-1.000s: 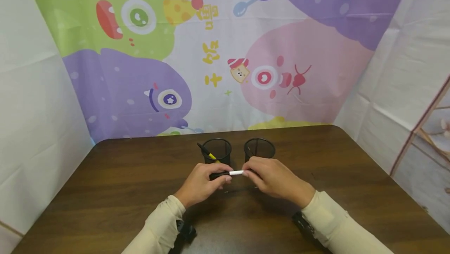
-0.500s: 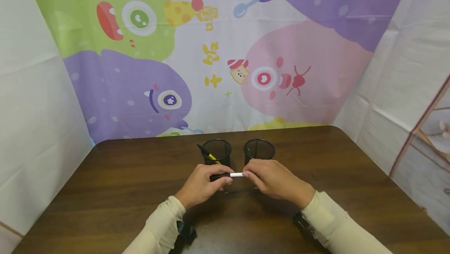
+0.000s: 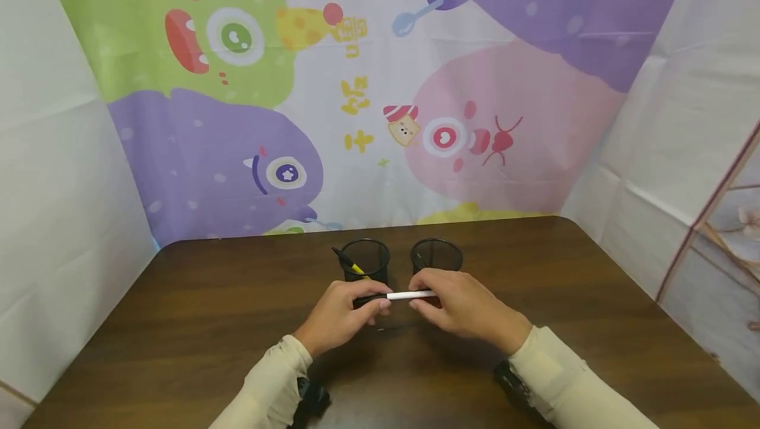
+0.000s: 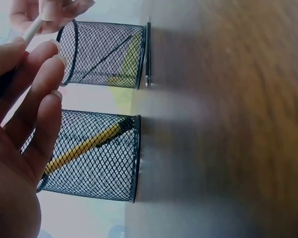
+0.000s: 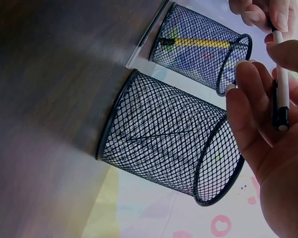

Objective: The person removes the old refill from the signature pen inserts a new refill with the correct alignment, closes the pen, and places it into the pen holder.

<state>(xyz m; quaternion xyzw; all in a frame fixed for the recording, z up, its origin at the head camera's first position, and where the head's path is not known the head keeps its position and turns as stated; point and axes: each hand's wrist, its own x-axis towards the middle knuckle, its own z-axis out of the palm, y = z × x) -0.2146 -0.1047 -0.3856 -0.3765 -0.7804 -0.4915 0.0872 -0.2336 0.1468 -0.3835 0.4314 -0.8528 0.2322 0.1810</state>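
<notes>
My left hand (image 3: 340, 313) pinches the black end of a white-and-black pen (image 3: 406, 296), held level above the table. My right hand (image 3: 466, 303) has its thumb and fingers around the white barrel. The right wrist view shows the pen's black clip and end cap (image 5: 281, 119) lying across that palm. Just beyond the hands stand two black mesh pen cups; the left cup (image 4: 104, 168) has a yellow-and-black pen (image 4: 82, 148) leaning in it. In the right cup (image 5: 164, 119) a thin dark line shows, too unclear to name.
A thin pen refill (image 4: 148, 54) lies on the brown wooden table (image 3: 178, 336), beside the cups' bases. Behind the table hangs a cartoon-printed cloth (image 3: 368, 185), with pale cloths at both sides.
My right fingers have shifted along the pen, so more of its white barrel shows between the hands. The left hand keeps its hold, and the head view has tilted slightly.
</notes>
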